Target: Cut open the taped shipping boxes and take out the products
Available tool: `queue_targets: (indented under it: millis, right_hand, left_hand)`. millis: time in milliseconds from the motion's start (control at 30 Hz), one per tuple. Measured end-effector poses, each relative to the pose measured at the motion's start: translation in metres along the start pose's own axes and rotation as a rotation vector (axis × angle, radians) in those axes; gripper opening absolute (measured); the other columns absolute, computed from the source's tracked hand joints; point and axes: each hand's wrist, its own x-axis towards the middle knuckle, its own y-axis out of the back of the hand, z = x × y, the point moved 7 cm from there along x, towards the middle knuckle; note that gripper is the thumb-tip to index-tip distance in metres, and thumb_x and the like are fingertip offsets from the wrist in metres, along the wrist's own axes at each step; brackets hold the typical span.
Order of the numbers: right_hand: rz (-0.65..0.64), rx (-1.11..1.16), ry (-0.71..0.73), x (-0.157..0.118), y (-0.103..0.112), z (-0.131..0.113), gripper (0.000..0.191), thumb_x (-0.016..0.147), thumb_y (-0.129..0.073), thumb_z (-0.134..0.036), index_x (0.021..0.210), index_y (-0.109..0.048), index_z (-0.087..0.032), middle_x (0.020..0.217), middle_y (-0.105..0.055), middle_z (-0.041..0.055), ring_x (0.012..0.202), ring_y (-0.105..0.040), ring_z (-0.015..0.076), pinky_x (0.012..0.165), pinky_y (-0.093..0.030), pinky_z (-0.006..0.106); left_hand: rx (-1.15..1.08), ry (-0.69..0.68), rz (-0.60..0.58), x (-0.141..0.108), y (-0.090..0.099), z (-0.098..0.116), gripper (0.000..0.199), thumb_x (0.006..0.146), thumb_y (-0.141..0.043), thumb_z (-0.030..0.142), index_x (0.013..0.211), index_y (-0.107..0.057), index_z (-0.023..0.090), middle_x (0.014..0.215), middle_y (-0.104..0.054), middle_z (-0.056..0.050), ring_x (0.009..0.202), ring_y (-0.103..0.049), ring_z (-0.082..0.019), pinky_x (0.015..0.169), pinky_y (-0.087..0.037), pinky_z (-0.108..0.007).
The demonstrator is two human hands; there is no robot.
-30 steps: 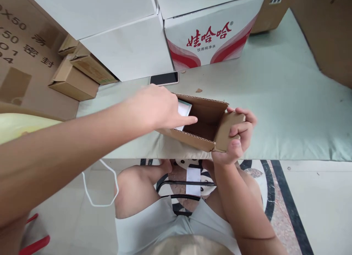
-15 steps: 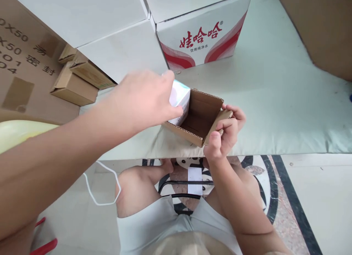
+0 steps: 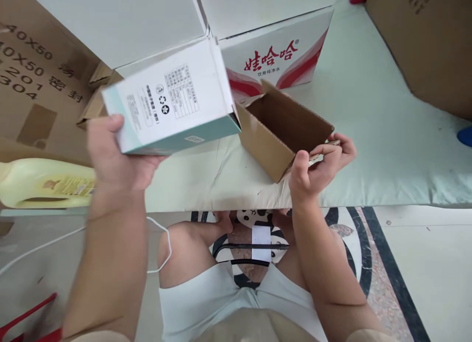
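My left hand point(image 3: 118, 155) grips one end of a white and teal printed box point(image 3: 173, 96), held up and tilted over the bench; printed text and recycling marks face me. To its right, a brown cardboard box point(image 3: 265, 145) stands open at the top, tilted on the bench's pale green cover. Nothing shows in the visible part of its inside. My right hand point(image 3: 320, 165) is closed on the flap at the near right edge of this cardboard box, thumb on the near side.
Behind stand white cartons, one with red lettering point(image 3: 273, 62). A large brown carton point(image 3: 37, 76) is at left, another point(image 3: 424, 52) at right. A pale yellow bottle point(image 3: 47, 185) lies at the left of the covered bench point(image 3: 387, 175). A white cable point(image 3: 167, 239) hangs below.
My left hand has pulled the printed box out of the cardboard box and moved it up and left. My right hand, still on the flap, has shifted slightly right with the cardboard box.
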Motion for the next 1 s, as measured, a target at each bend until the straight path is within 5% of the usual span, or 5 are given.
queue_targets:
  millis: [200, 333, 500, 667, 1000]
  right_hand:
    - [0.029, -0.137, 0.041, 0.026, 0.006, 0.021, 0.05, 0.092, -0.051, -0.075, 0.097, -0.054, -0.025, 0.137, -0.04, 0.0151, 0.14, -0.042, 0.0351, 0.121, -0.034, 0.066]
    - [-0.024, -0.113, 0.155, 0.017, 0.035, -0.029, 0.042, 0.096, -0.052, -0.065, 0.116, -0.055, -0.028, 0.141, -0.046, 0.015, 0.145, -0.041, 0.0351, 0.121, -0.033, 0.066]
    - [-0.643, 0.096, 0.086, -0.056, 0.02, -0.095, 0.034, 0.095, -0.059, -0.051, 0.119, -0.055, -0.027, 0.14, -0.054, 0.0122, 0.141, -0.049, 0.0334, 0.116, -0.042, 0.063]
    - [-1.098, 0.227, -0.299, -0.127, 0.007, -0.084, 0.068, 0.086, -0.072, -0.052, 0.144, -0.041, -0.032, 0.157, -0.045, 0.0117, 0.149, -0.042, 0.0321, 0.122, -0.036, 0.06]
    - [-0.926, 0.203, -0.72, -0.135, 0.017, -0.063, 0.068, 0.084, -0.064, -0.072, 0.137, -0.045, -0.033, 0.13, -0.061, 0.0074, 0.106, -0.065, 0.0241, 0.088, -0.06, 0.044]
  left_hand:
    - [-0.142, 0.278, 0.158, -0.005, 0.061, -0.076, 0.035, 0.082, -0.051, 0.039, 0.105, -0.069, 0.021, 0.086, -0.077, -0.003, 0.083, -0.069, -0.024, 0.071, -0.063, -0.035]
    - [-0.189, 0.458, 0.164, -0.025, 0.101, -0.109, 0.029, 0.081, -0.055, 0.041, 0.099, -0.068, 0.022, 0.083, -0.075, -0.005, 0.076, -0.07, -0.023, 0.067, -0.063, -0.036]
    - [-0.161, 0.674, 0.024, -0.064, 0.13, -0.137, 0.029, 0.075, -0.066, 0.042, 0.094, -0.065, 0.02, 0.071, -0.069, -0.003, 0.065, -0.067, -0.023, 0.059, -0.061, -0.037]
    - [-0.058, 0.775, -0.139, -0.099, 0.139, -0.153, 0.032, 0.073, -0.072, 0.042, 0.095, -0.065, 0.02, 0.071, -0.067, -0.002, 0.061, -0.065, -0.019, 0.056, -0.058, -0.033]
    - [0.112, 0.465, -0.476, -0.109, 0.136, -0.146, 0.071, 0.068, -0.08, 0.069, 0.12, -0.049, 0.032, 0.113, -0.068, 0.0, 0.096, -0.067, -0.019, 0.079, -0.052, -0.028]
